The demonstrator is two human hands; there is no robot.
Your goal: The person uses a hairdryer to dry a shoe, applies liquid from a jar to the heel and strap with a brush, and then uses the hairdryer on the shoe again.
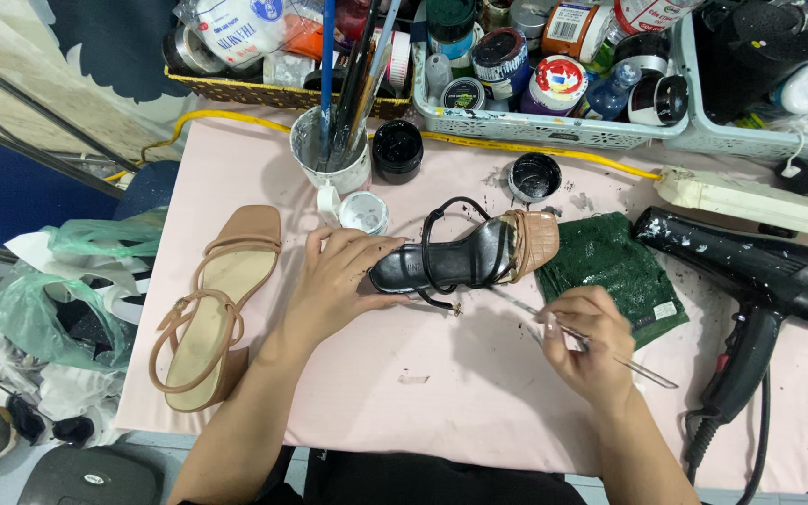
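Note:
My left hand [334, 281] grips the heel end of a strappy sandal [465, 257] that is mostly painted black, with its woven toe band still tan. The sandal lies on its side on the pink table [441, 393]. My right hand [586, 341] holds a thin clear-handled paintbrush [600, 346], its tip pointing up-left toward the sandal's underside. A second sandal [208, 309], all tan, lies flat to the left of my left arm.
A cup of brushes [334, 150], open black paint jars [396, 150] [535, 176] and a small white jar [364, 212] stand behind the sandal. A green cloth [610, 266] and a black hair dryer [759, 281] lie to the right. Baskets of paint bottles [554, 126] line the back edge.

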